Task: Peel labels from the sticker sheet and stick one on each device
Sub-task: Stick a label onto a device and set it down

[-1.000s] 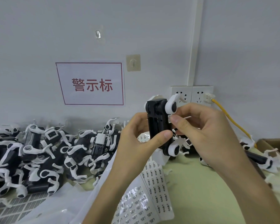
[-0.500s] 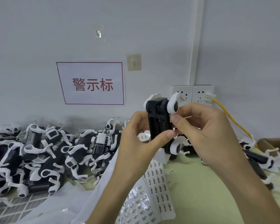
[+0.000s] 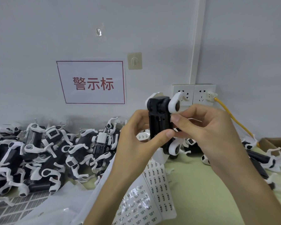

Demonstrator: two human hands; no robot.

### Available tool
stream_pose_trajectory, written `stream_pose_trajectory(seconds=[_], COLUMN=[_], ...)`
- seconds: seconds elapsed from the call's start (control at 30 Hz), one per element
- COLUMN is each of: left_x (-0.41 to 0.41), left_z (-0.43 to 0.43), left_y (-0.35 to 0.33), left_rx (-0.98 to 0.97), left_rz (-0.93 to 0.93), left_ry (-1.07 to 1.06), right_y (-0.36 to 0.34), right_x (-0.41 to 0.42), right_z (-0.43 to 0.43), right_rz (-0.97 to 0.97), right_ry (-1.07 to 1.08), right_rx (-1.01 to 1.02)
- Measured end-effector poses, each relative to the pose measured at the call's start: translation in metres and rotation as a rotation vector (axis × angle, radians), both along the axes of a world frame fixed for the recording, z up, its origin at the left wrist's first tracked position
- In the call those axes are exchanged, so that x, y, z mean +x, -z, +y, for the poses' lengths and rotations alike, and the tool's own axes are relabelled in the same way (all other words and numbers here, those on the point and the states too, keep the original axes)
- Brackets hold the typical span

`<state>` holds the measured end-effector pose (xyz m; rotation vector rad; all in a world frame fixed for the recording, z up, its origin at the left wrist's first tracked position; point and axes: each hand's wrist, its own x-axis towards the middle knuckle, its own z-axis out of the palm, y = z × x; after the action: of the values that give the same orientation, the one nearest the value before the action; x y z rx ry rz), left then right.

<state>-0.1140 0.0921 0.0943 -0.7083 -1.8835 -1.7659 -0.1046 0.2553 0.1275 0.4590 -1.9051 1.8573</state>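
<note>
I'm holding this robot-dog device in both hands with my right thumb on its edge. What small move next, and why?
Probably rub the thumb of the right hand along the edge of the black and white robot-dog device to seat the label. The left hand grips the device upright, and the thumb presses there, with the label hidden beneath.

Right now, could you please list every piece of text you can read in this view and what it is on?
"警示标": red characters on the red-bordered white sign on the wall.
The sticker sheet: rows of small printed labels, too small to read.
The device being held: no readable text shows.
</note>
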Motion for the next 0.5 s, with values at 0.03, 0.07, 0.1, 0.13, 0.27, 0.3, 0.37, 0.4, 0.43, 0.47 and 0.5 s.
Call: stream_pose_trajectory(seconds=[0.03,0.07,0.1,0.13,0.27,0.3,0.37,0.4,0.43,0.47,0.5], left_x=[0.0001,0.0001,0.0,0.0,0.0004,0.001,0.0017,0.0022,0.0026,0.0025,0.0024], left_z=[-0.0004,-0.0006,-0.0006,-0.0007,0.0019,0.0029,0.0043,0.0045,0.0045,0.0041,0.0038], left_y=[-0.0002,-0.0003,-0.0004,-0.0003,0.0005,0.0006,0.0009,0.0008,0.0008,0.0013,0.002], left_rx=[0.006,0.013,0.02,0.028,0.083,0.1,0.105,0.095,0.08,0.065,0.055], left_rz=[-0.003,-0.01,-0.025,-0.049,-0.155,-0.163,-0.16,-0.153,-0.146,-0.14,-0.139], left_ry=[0.009,0.022,0.042,0.069,0.178,0.198,0.219,0.228,0.24,0.252,0.265], right_y=[-0.0003,-0.0005,-0.0003,-0.0001,0.0008,0.0015,0.003,0.0035,0.004,0.0043,0.0041], right_x=[-0.0004,-0.0013,-0.0024,-0.0036,-0.0075,-0.0079,-0.0079,-0.0078,-0.0079,-0.0081,-0.0079], right_z=[0.0011,0.0024,0.0034,0.0043,0.0057,0.0048,0.002,0.0004,-0.0004,-0.0005,0.0], right_rz=[-0.024,-0.049,-0.071,-0.09,-0.097,-0.08,-0.041,-0.021,-0.003,0.01,0.015], right_ry=[-0.027,-0.061,-0.1,-0.142,-0.261,-0.273,-0.239,-0.209,-0.197,-0.214,-0.253], right_rx=[-0.026,-0.045,-0.059,-0.077,-0.111,-0.101,-0.077,-0.072,-0.074,-0.077,-0.082])
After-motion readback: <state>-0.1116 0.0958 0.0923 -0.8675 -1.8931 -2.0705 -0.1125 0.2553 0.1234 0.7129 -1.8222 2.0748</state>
